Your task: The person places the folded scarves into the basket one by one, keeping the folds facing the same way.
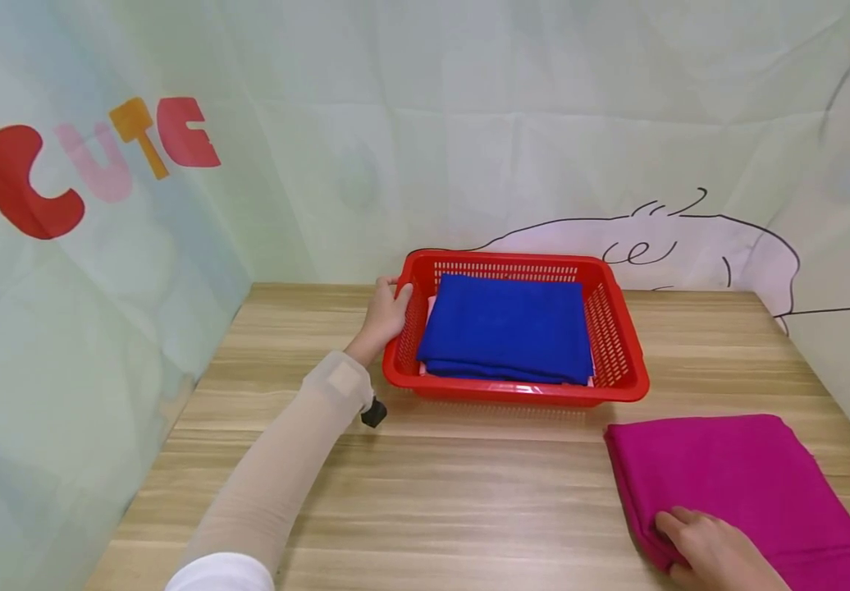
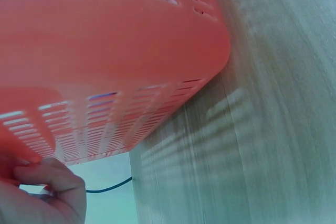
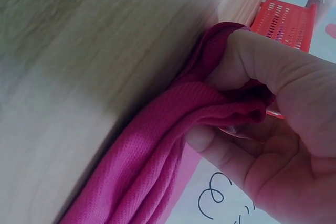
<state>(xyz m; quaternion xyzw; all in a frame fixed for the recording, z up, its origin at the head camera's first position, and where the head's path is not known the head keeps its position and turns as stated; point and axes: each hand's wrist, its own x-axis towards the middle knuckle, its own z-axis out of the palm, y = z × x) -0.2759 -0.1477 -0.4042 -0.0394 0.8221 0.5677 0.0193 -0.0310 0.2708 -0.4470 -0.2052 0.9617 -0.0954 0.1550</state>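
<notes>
Wood grain runs from side to side over the table [image 1: 425, 492]. Around it hang pale wrinkled sheets [image 1: 395, 123]; on the left side they bear the coloured letters [image 1: 29, 185] CUTE, and at the back a black line drawing [image 1: 639, 246]. Near the back of the table stands a red basket [image 1: 514, 394], and in it lies a folded blue cloth [image 1: 506, 324], upon something pink whose edges show. The left hand [image 1: 386, 312] is at the left end of the basket and grips its rim. The magenta cloth [image 1: 735, 484] lies folded on the table, to the right of the basket and nearer to the person. The right hand [image 1: 713, 550] is at its near left edge; thumb and fingers pinch the folded layers there.
</notes>
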